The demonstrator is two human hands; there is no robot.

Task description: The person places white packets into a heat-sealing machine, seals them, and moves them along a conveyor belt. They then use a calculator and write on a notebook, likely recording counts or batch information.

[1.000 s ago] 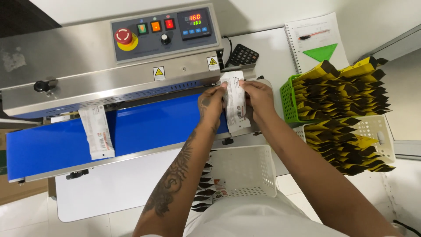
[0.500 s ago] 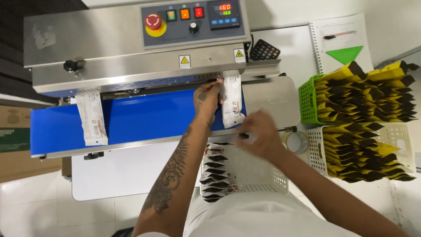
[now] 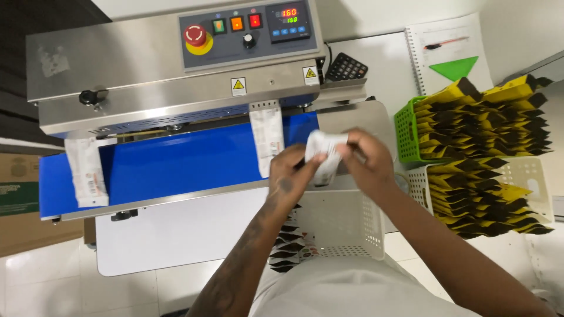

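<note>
White sachet [image 3: 324, 157] pinched between both hands, just above a white plastic basket [image 3: 343, 226] and at the right end of the blue belt [image 3: 176, 164]. Left hand [image 3: 291, 173] closed on the sachet's lower left edge, fingers curled, tattooed forearm running down toward the body. Right hand [image 3: 363, 161] gripping the upper right corner, thumb and fingers pressed together on the packet. Packet tilted, slightly blurred, print unreadable.

Just left of the left hand: a second white sachet [image 3: 267, 138], upright on the belt, top edge tucked under the steel sealing head [image 3: 176, 105]. Far left of both hands, at the belt's other end: a third white sachet [image 3: 87, 171], also upright.

Above the hands: grey control panel [image 3: 247, 32] with a red round stop button [image 3: 195, 35], small lit switches, a black knob and a red digit display. Up and right of the right hand: black calculator [image 3: 346, 67], then a spiral notebook [image 3: 449, 50] with a green triangle and a pen on the page.

Right of the right hand: green basket [image 3: 408, 132] packed with yellow-and-black pouches [image 3: 482, 114]; below it a white basket [image 3: 531, 176] of the same pouches. Under the left forearm, beside the near basket: small dark packets [image 3: 288, 246] stacked in a loose row.
</note>
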